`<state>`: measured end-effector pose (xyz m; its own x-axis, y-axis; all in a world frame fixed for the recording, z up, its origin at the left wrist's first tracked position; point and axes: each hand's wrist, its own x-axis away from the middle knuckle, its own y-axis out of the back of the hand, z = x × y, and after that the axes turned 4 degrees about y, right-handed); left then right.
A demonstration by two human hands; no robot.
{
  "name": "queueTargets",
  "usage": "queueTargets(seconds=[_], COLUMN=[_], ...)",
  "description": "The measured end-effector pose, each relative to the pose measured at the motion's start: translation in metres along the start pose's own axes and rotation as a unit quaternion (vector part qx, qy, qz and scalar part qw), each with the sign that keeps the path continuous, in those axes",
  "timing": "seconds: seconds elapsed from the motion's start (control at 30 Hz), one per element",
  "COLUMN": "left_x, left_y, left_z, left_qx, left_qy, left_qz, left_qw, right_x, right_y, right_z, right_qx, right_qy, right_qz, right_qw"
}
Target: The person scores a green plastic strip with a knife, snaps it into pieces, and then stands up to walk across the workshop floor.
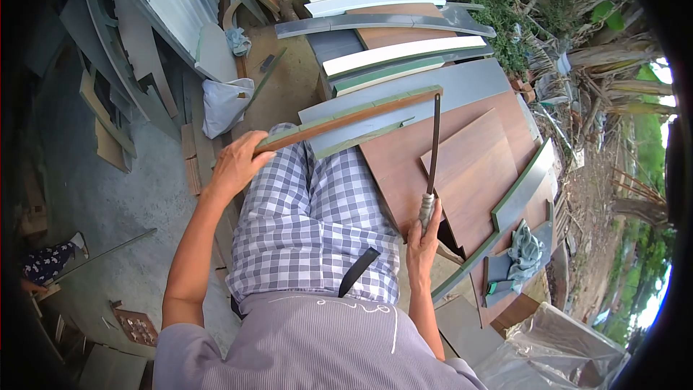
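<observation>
My left hand (240,162) is closed around the near end of a long narrow strip (354,117), brown on its side with green pieces along its top edge. The strip slants up and away over my lap. In my right hand (422,235) is the grey wrapped handle of a thin dark tool (434,144), which points away from me. The tool's tip is at the far end of the strip; whether they touch I cannot tell. Beneath the tool lies a brown wooden panel (473,162).
White and grey boards (404,54) lie stacked ahead. A blue-grey cloth (525,253) rests at the right, near plastic sheeting (556,350). A white bag (226,105) and leaning panels (137,43) stand at the left. Part of another person (50,263) shows at the far left.
</observation>
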<state>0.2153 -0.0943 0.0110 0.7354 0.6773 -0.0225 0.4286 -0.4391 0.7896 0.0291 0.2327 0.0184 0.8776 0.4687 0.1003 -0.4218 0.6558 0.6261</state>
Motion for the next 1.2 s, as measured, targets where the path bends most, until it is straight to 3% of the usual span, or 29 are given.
queueTargets(seconds=[0.23, 0.3, 0.43, 0.5, 0.6, 0.8, 0.93, 1.03, 1.2], left_x=[-0.025, -0.032, -0.048, -0.054, -0.061, -0.052, -0.033, -0.019, -0.009], left_y=[-0.033, -0.049, -0.071, -0.081, -0.09, -0.076, -0.055, -0.046, -0.043], left_z=[-0.038, -0.043, -0.057, -0.066, -0.076, -0.071, -0.047, -0.037, -0.034], left_qx=[0.013, 0.009, -0.03, -0.029, -0.035, -0.023, -0.015, 0.022, 0.099], left_qy=[-0.036, -0.069, -0.113, -0.107, -0.109, -0.077, -0.019, 0.004, 0.052], left_qz=[0.003, -0.031, -0.068, -0.093, -0.114, -0.097, -0.068, -0.058, -0.047], left_qw=[0.999, 0.997, 0.991, 0.99, 0.987, 0.992, 0.997, 0.998, 0.993], right_x=[-0.004, -0.012, -0.02, -0.022, -0.024, -0.024, -0.025, -0.03, -0.033], right_y=[0.002, 0.001, 0.002, 0.005, -0.001, -0.01, -0.02, -0.024, -0.035], right_z=[0.006, -0.004, -0.001, 0.017, 0.019, 0.036, 0.038, 0.035, 0.025], right_qx=[-0.034, 0.088, 0.016, -0.002, 0.024, 0.036, 0.019, 0.035, 0.049], right_qy=[-0.03, 0.141, 0.076, 0.0, 0.021, 0.009, 0.041, 0.037, 0.111], right_qz=[0.006, -0.065, -0.047, -0.011, 0.003, 0.071, 0.031, 0.052, 0.012], right_qw=[0.999, 0.984, 0.996, 1.0, 0.999, 0.997, 0.999, 0.997, 0.993])
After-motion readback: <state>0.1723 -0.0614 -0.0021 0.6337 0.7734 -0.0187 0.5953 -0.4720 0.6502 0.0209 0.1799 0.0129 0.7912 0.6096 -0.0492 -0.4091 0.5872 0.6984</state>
